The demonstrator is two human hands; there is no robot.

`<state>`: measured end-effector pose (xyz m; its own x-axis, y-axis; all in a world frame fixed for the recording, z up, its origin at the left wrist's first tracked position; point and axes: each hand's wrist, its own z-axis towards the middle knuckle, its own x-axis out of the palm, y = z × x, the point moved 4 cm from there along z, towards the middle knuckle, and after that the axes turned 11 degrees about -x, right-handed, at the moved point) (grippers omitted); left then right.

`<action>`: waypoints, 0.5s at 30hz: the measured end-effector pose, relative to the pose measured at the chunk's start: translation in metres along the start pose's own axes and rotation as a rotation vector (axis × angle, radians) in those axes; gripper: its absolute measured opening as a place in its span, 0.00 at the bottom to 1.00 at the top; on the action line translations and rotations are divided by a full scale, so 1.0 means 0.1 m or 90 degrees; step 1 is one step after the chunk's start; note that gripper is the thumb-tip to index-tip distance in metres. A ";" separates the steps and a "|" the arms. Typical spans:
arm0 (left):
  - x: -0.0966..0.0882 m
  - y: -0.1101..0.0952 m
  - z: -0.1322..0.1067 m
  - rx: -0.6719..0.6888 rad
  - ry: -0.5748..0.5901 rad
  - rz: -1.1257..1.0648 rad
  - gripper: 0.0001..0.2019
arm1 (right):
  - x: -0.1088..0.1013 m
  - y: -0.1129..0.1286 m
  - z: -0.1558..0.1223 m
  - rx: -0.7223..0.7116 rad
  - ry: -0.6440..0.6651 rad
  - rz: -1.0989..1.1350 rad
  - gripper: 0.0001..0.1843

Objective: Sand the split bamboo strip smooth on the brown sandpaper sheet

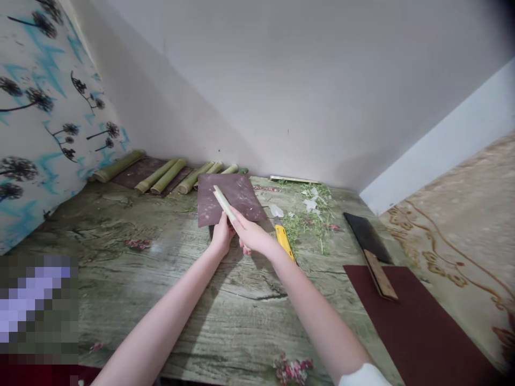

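Both hands meet at the middle of the table around a pale split bamboo piece (222,200), which points away from me and slants to the left. My left hand (222,236) grips its near end from the left. From the right, my right hand (251,234) is closed on the same end, with fingers laid along it. Beneath the bamboo's far end is a dusty brown sheet (245,195) that looks like sandpaper. Whether the bamboo touches it I cannot tell. Just right of my right hand lies a yellow utility knife (284,241), its blade pointing away.
Several green bamboo pieces (169,176) lie along the wall at the back left, some on dark sheets. Green shavings (295,228) and white scraps (310,203) are scattered at right. A cleaver (374,252) rests partly on a dark red sheet (406,321).
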<state>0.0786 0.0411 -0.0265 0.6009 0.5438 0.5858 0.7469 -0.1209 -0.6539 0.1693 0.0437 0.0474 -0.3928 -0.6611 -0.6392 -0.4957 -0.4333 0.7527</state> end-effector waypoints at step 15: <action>0.00 0.00 0.03 0.015 -0.002 -0.032 0.16 | -0.02 0.01 -0.02 0.032 0.010 0.022 0.28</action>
<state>0.0778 0.0438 -0.0282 0.5617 0.5511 0.6170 0.7693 -0.0735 -0.6347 0.1714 0.0434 0.0494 -0.3985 -0.6842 -0.6108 -0.5203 -0.3798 0.7649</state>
